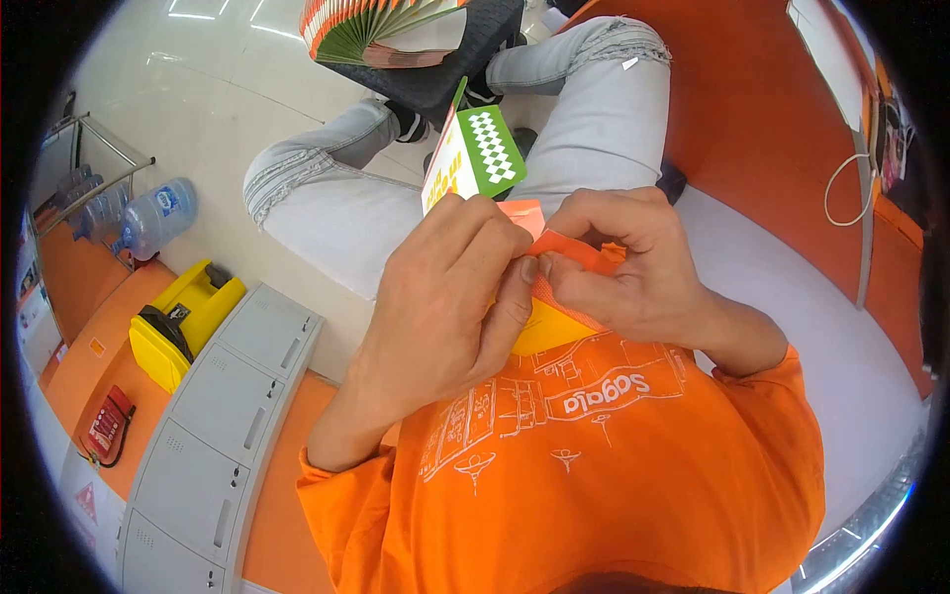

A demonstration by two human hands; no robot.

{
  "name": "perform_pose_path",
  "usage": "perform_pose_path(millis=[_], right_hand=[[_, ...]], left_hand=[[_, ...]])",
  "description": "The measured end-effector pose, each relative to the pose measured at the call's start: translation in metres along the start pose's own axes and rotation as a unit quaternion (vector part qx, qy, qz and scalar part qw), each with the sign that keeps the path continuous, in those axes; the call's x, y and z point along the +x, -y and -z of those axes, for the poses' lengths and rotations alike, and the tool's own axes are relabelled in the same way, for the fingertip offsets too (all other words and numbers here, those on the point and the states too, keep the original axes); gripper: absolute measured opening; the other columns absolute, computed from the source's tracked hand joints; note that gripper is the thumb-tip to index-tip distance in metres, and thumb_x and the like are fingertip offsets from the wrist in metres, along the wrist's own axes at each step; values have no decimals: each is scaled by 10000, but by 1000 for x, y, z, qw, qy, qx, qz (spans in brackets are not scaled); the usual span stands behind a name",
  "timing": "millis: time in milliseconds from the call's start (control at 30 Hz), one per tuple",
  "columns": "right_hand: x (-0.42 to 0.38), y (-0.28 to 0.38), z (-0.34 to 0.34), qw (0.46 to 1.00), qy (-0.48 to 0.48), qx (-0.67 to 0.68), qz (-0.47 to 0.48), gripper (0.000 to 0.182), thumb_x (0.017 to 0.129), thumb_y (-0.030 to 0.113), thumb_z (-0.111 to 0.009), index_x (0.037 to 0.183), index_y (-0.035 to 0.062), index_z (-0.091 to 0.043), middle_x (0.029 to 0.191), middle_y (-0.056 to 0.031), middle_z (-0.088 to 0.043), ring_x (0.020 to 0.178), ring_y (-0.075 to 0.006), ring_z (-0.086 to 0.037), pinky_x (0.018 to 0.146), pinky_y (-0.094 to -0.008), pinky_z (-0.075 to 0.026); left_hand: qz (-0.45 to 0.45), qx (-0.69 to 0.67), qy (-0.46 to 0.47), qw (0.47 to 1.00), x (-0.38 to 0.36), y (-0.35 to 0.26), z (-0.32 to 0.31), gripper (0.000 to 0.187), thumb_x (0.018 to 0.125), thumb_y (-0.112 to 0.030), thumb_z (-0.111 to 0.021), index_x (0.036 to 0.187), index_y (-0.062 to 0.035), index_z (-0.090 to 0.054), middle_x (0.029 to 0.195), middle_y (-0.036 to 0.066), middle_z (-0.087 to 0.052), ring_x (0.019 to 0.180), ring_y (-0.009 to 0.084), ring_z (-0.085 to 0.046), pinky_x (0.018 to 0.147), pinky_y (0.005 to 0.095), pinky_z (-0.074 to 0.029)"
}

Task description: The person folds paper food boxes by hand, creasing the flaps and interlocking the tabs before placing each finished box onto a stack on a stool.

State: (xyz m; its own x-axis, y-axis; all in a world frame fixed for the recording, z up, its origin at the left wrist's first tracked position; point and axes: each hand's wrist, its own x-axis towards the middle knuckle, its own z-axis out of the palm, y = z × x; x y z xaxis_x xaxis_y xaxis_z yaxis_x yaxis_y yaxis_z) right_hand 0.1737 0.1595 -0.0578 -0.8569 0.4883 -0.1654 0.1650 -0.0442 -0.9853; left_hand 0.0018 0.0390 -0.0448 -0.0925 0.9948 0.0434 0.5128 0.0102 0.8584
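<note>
Paper (549, 332), folded, orange-and-yellow, is pinched by my left hand (450, 292) and right hand (633, 267), seemingly for steadiness, a green-and-white printed card (490, 148) at eleven o'clock.

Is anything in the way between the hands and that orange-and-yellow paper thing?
No, nothing visible is: the left hand and right hand both touch the orange-and-yellow paper directly, fingertips at its folded edge.

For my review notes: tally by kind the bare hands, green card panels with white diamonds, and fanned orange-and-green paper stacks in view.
Bare left hand and right hand: 2
Green card panel with white diamonds: 1
Fanned orange-and-green paper stack: 1
Total: 4
</note>
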Motion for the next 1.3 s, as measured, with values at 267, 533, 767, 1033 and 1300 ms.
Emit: perform_pose_path(millis=[267,533,767,1033,1300], right_hand=[[-3,10,2,999,0,13,-52,128,916,81,-725,943,-36,-681,664,-36,-580,586,-42,-449,510,-248,-359],[-5,5,0,998,9,-8,-55,113,929,63,-706,977,-37,-681,705,-47,-610,630,-37,-485,541,-240,-398],[-7,4,2,994,9,57,-89,111,911,64,-704,955,-32,-667,722,-42,-594,640,-41,-463,544,-250,-393],[-6,7,0,999,-10,-39,-20,112,895,70,-717,967,-10,-683,703,-46,-559,622,-42,-430,526,-264,-368],[-3,8,14,990,40,96,-90,142,971,85,-689,989,-55,-701,837,-55,-734,773,-56,-651,675,-230,-532]], left_hand=[[-2,22,8,1000,0,3,1,142,852,-5,-688,948,-11,-584,863,137,-555,754,344,-537,659,430,-450],[-11,33,11,999,0,2,4,143,851,-11,-686,945,-9,-577,864,138,-553,758,344,-535,662,431,-444],[-11,37,5,999,-2,2,-4,161,833,-1,-683,945,-12,-568,872,143,-550,748,340,-523,659,427,-440],[-21,6,-15,1000,0,4,-6,159,825,70,-620,923,-14,-528,823,128,-492,718,301,-450,640,391,-364],[43,9,-21,999,0,2,0,173,793,-8,-713,882,-15,-565,802,115,-568,712,321,-528,627,406,-433]])
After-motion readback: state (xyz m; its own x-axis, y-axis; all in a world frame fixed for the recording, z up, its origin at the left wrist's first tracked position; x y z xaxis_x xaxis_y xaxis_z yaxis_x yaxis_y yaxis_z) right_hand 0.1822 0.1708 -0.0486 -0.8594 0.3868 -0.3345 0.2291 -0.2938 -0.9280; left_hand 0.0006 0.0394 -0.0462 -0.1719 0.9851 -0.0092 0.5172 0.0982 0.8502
